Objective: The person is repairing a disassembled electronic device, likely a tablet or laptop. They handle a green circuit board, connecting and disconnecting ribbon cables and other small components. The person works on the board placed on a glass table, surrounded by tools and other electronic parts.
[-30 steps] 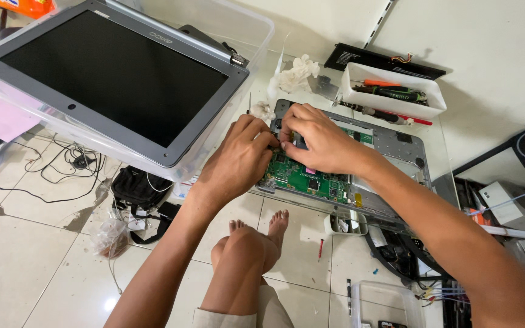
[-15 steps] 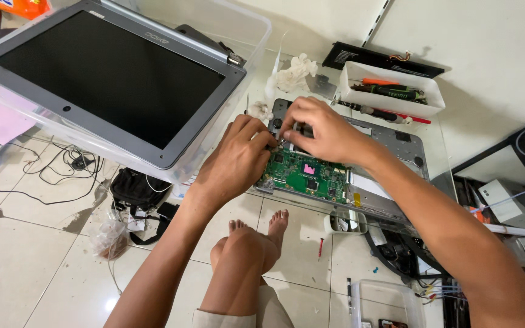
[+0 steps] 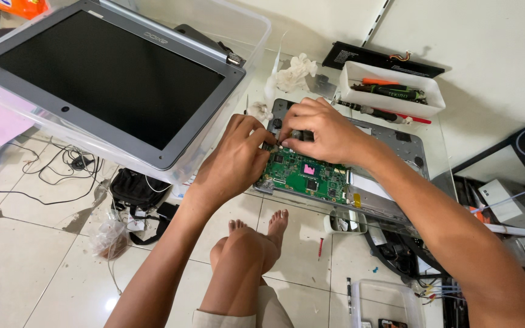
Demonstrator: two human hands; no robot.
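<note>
Detached screen panel [image 3: 101,79] far left on clear bin. Green board [image 3: 308,176] sits in open laptop chassis [image 3: 390,152], mid worktop. My hands moved to its far-left corner: left hand [image 3: 235,161] and right hand [image 3: 320,130] pinch there; what they grip, can't tell.

Green circuit board [image 3: 305,176] with pink square, grey-framed black screen [image 3: 101,76], white tray [image 3: 390,91].

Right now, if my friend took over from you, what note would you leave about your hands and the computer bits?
Left hand: fingertips pinching at the top edge of the green circuit board.
Right hand: pressing down beside it, same spot.
The board sits in the open grey laptop base. The detached screen lies on a clear bin; screwdrivers are in the white tray.
Done: case opened, screen off.
Left: the board is not lifted out.
</note>
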